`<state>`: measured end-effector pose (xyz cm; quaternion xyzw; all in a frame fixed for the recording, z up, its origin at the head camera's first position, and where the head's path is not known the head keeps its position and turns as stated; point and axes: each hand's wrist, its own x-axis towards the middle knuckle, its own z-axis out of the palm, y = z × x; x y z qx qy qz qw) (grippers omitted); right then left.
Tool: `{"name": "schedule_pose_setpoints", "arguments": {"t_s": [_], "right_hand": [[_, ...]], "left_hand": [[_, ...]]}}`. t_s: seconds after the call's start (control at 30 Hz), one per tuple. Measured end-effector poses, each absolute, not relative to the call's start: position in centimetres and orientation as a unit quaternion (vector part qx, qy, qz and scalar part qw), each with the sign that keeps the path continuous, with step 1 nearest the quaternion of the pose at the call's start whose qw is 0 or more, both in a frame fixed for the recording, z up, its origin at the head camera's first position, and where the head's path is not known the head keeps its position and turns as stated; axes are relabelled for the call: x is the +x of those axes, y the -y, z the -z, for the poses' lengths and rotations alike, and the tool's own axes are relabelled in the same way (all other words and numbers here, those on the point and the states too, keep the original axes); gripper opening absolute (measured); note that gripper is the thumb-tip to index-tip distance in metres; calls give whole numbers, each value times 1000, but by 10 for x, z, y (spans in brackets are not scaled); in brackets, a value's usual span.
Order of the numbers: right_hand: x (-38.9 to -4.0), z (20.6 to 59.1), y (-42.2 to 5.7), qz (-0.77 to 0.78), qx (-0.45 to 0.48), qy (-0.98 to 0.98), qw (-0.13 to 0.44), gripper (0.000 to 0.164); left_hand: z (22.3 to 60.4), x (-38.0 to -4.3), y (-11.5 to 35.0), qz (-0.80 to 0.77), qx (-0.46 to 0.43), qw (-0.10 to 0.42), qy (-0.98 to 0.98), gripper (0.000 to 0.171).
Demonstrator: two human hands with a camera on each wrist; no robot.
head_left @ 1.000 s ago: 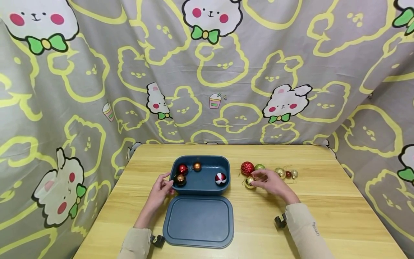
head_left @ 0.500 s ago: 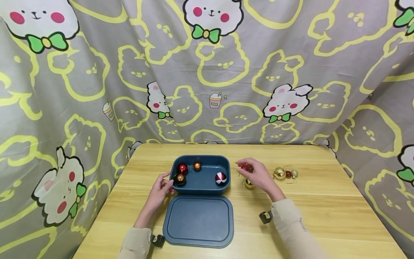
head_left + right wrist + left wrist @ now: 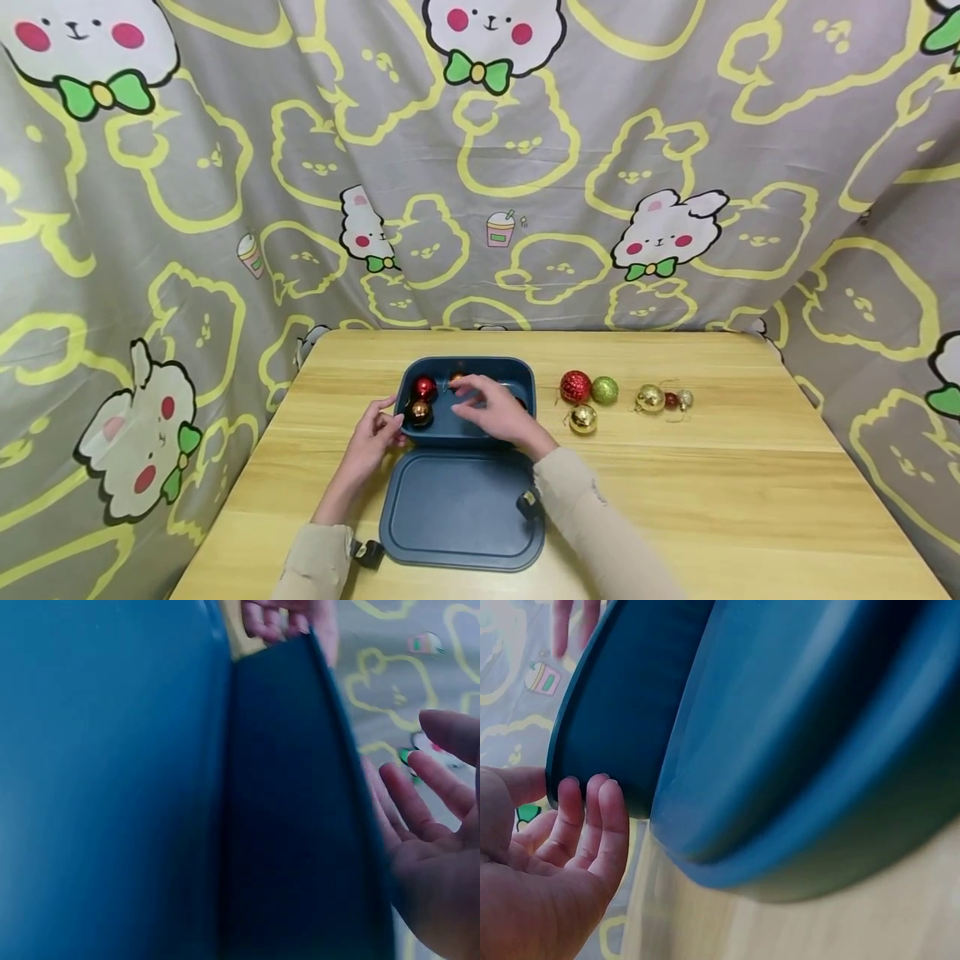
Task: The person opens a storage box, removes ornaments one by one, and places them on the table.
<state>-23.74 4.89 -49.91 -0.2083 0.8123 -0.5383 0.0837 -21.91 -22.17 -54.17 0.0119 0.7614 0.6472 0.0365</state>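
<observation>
My left hand (image 3: 377,423) grips the left front corner of a dark blue rectangular box (image 3: 457,441), thumb at the rim and fingertips against the outer wall (image 3: 604,750). Over the box's right half hovers my right hand (image 3: 491,407), its fingers loosely spread, with nothing seen between them (image 3: 439,832). Inside lie a shiny red bauble (image 3: 424,387), a bronze bauble (image 3: 421,412) and a small orange bauble (image 3: 457,378). A red-and-white bauble in the right part is mostly hidden behind the right hand.
The box's flat blue lid (image 3: 461,508) lies in front of it, under the right forearm. Right of the box sit a glittery red bauble (image 3: 576,387), a green one (image 3: 604,390) and a gold one (image 3: 582,419). Farther right are another gold bauble (image 3: 650,398) and two small ones.
My right hand has moved left from the baubles on the table to above the box, uncovering the glittery red, green and gold baubles. The left hand keeps its place on the box.
</observation>
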Motion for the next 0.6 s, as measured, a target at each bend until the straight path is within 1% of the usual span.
{"name": "schedule_pose_setpoints", "arguments": {"t_s": [0.1, 0.3, 0.47, 0.6], "right_hand": [[-244, 507, -29, 533, -199, -815, 106, 44], [-256, 514, -1, 516, -185, -828, 121, 43], [-262, 518, 13, 489, -192, -839, 140, 44], [-265, 520, 19, 453, -210, -855, 138, 44]], "left_hand": [[543, -220, 222, -645, 18, 40, -763, 44], [544, -219, 224, -648, 25, 34, -761, 44], [545, -218, 224, -650, 32, 22, -759, 44], [546, -218, 223, -652, 35, 20, -757, 45]]}}
